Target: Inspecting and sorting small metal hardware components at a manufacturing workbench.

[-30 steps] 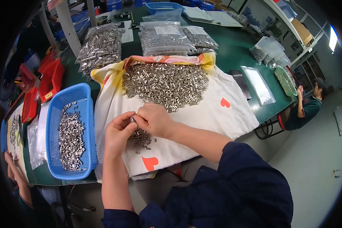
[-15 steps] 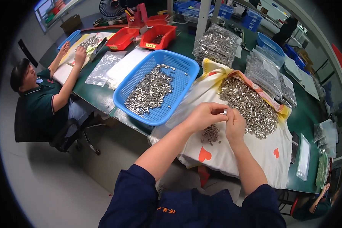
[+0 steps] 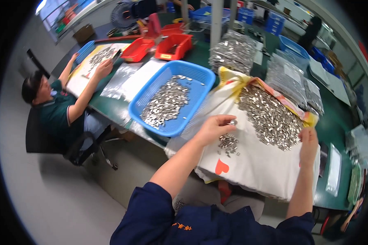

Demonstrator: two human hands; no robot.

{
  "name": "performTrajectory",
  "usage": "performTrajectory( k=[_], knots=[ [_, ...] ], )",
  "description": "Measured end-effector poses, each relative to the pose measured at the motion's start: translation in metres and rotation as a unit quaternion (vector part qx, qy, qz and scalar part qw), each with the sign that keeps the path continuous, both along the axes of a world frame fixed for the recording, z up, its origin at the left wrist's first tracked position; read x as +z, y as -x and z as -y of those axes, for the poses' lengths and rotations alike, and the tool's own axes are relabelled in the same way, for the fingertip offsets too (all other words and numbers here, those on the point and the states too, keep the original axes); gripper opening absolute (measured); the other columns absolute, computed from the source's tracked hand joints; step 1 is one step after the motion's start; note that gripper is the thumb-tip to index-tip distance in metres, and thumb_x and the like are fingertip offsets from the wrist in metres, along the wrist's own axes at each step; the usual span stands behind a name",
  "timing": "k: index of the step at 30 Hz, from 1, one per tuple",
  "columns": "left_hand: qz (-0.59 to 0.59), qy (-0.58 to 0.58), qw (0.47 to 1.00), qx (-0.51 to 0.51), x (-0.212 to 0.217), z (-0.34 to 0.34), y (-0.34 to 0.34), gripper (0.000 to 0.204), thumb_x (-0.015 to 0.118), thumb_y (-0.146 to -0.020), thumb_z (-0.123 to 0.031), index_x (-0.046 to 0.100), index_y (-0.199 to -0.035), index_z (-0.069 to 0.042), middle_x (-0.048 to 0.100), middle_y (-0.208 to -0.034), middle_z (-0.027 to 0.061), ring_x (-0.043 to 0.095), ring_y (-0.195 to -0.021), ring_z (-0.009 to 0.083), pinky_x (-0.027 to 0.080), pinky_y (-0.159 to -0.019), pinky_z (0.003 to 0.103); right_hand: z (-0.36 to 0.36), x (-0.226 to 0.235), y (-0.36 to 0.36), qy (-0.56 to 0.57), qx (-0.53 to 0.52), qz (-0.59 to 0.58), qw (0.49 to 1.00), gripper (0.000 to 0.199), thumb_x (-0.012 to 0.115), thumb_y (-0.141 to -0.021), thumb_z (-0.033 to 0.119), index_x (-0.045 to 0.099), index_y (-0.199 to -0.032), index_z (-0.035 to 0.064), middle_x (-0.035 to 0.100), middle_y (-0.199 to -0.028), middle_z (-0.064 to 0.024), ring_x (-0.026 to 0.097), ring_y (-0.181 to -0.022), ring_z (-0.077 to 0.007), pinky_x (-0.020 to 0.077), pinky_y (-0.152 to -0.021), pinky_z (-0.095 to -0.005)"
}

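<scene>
My left hand [image 3: 215,131] pinches a small shiny metal piece [image 3: 233,122] between thumb and fingertips. Just below it, a small heap of short metal pieces [image 3: 228,144] lies on the white cloth [image 3: 257,169]. At the right edge of a large pile of similar metal cylinders [image 3: 270,118] is my right hand [image 3: 309,143], apart from the left. Its fingers are slightly blurred, and whether anything is between them cannot be made out. To the left of my hands, a blue perforated basket [image 3: 206,96] holds many more such pieces.
Clear bags of metal parts [image 3: 233,53] and further bags [image 3: 286,77] stand behind the cloth. Red bins [image 3: 174,46] sit at the back, near a metal post [image 3: 216,24]. A co-worker [image 3: 55,104] sits at the left. A flat plastic bag [image 3: 334,169] lies at the right.
My hands were together at a small metal piece and have parted. The right has moved right to the large pile's edge; the left keeps a metal piece. The view has shifted slightly.
</scene>
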State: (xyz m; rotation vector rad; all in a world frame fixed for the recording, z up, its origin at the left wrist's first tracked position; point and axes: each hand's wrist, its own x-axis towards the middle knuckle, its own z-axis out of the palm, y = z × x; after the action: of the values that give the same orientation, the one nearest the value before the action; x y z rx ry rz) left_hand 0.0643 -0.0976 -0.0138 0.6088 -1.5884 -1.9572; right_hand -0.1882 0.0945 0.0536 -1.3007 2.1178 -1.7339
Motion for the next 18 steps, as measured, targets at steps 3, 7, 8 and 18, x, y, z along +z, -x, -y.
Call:
performTrajectory(
  k=[3, 7, 8, 18],
  knots=[
    [0.089, 0.038, 0.995, 0.025, 0.0, 0.008, -0.009, 0.035, 0.063, -0.077, -0.005, 0.055, -0.11, 0.0, 0.06, -0.086, 0.0031, 0.054, -0.074, 0.0074, 0.045, -0.065, 0.021, -0.033, 0.027, 0.052, -0.079, -0.137, -0.082, 0.984, 0.015, 0.047, -0.087, 0.014, 0.055, -0.084, 0.0013, 0.051, -0.071, -0.0002, 0.045, -0.066, -0.0083, 0.0371, -0.06, -0.0226],
    [0.034, 0.004, 0.997, 0.076, -0.001, 0.012, -0.02, 0.034, 0.056, -0.077, 0.005, 0.053, -0.11, 0.004, 0.061, -0.093, 0.0096, 0.06, -0.082, 0.0159, 0.048, -0.072, 0.024, -0.044, 0.0, 0.138, -0.194, -0.23, -0.093, 0.949, 0.015, 0.058, -0.078, 0.017, 0.061, -0.084, 0.0041, 0.063, -0.076, -0.0085, 0.06, -0.072, -0.0181, 0.045, -0.065, -0.0292],
    [0.014, -0.009, 0.997, 0.077, -0.006, 0.01, -0.011, 0.034, 0.056, -0.076, 0.007, 0.053, -0.11, 0.003, 0.061, -0.096, 0.011, 0.061, -0.084, 0.0176, 0.049, -0.075, 0.026, -0.051, -0.005, 0.151, -0.241, -0.253, -0.098, 0.932, 0.015, 0.06, -0.075, 0.017, 0.063, -0.085, 0.0061, 0.063, -0.076, -0.0082, 0.06, -0.071, -0.0187, 0.0452, -0.065, -0.0296],
    [0.023, -0.025, 0.996, 0.086, -0.003, 0.003, -0.015, 0.034, 0.054, -0.076, 0.009, 0.053, -0.109, 0.003, 0.06, -0.101, 0.0141, 0.06, -0.088, 0.0205, 0.048, -0.081, 0.029, -0.005, -0.054, 0.18, -0.36, -0.24, -0.216, 0.875, 0.018, 0.053, -0.072, 0.008, 0.065, -0.085, 0.0091, 0.064, -0.084, -0.0112, 0.06, -0.08, -0.0275, 0.0475, -0.07, -0.0368]
  ],
)
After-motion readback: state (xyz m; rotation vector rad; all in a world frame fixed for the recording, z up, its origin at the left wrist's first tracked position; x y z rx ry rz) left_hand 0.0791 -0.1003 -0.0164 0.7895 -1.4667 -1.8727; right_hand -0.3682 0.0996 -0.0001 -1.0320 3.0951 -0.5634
